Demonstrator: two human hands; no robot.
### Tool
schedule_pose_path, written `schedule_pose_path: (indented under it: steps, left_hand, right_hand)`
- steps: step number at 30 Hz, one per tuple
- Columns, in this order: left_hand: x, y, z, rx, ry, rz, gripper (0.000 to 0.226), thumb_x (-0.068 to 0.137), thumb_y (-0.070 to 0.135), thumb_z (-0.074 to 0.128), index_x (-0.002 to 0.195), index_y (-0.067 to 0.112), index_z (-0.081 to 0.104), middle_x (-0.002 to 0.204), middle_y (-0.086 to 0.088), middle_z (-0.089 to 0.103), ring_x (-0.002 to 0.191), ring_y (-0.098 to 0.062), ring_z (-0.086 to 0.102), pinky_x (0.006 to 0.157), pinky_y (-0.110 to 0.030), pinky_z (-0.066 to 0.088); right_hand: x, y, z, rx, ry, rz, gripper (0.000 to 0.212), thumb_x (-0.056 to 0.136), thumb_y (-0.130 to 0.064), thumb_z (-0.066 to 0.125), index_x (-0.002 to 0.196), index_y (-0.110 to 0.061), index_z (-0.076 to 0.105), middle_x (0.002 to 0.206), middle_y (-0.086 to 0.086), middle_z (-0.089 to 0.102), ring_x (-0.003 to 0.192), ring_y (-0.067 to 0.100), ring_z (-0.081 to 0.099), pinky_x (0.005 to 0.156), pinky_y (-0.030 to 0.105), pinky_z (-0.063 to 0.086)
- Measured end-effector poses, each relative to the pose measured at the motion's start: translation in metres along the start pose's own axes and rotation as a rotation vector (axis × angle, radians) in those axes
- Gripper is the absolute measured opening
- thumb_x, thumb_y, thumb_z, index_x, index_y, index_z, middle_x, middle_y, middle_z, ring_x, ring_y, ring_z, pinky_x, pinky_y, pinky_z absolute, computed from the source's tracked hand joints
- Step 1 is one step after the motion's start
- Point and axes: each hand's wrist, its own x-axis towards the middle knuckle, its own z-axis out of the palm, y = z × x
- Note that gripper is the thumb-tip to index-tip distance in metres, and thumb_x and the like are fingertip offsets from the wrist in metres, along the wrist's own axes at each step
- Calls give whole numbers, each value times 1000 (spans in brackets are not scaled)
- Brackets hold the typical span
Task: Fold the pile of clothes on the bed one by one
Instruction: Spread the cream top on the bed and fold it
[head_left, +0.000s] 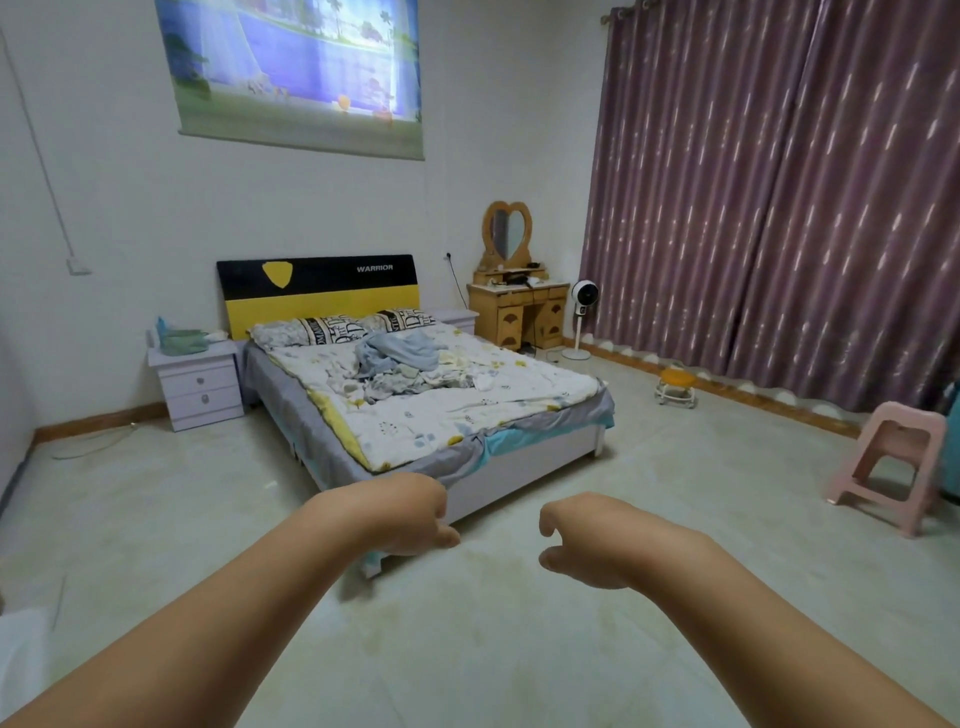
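Observation:
A loose pile of clothes (402, 366), light blue and pale patterned pieces, lies in the middle of the bed (519, 462), which stands across the room from me. Both my arms reach forward over the floor, well short of the bed. My left hand (410, 514) hangs with fingers loosely curled and holds nothing. My right hand (587, 540) is the same, loosely curled and holding nothing. Neither hand touches any cloth.
Bare tiled floor lies between me and the bed. A white nightstand (200, 384) stands left of the bed, a wooden dresser (519, 317) and a fan (582, 317) at the back right. A pink stool (888, 462) and purple curtains (779, 208) are on the right.

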Motion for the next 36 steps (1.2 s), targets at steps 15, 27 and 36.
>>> schedule_pose_path:
  steps: [15, 27, 36]
  left_hand:
    - [192, 40, -28, -139, 199, 89, 44, 90, 41, 56, 128, 20, 47, 138, -1, 43, 116, -13, 47, 82, -16, 31]
    - [350, -19, -29, -173, 146, 56, 47, 90, 39, 56, 129, 19, 39, 134, -1, 47, 115, -15, 48, 86, -21, 36]
    - [452, -44, -34, -163, 64, 50, 46, 88, 42, 56, 128, 23, 42, 125, 0, 54, 108, -16, 53, 84, -24, 40]
  right_hand:
    - [152, 148, -23, 29, 150, -22, 30, 94, -29, 45, 118, -14, 53, 116, 8, 59, 106, 27, 54, 88, 36, 47]
    - [306, 188, -37, 2, 65, 14, 32, 95, -26, 43, 123, -12, 50, 124, 9, 55, 113, 28, 51, 91, 36, 46]
    - [393, 219, -43, 22, -2, 45, 32, 95, -25, 43, 124, -12, 50, 123, 10, 54, 112, 27, 50, 91, 35, 46]
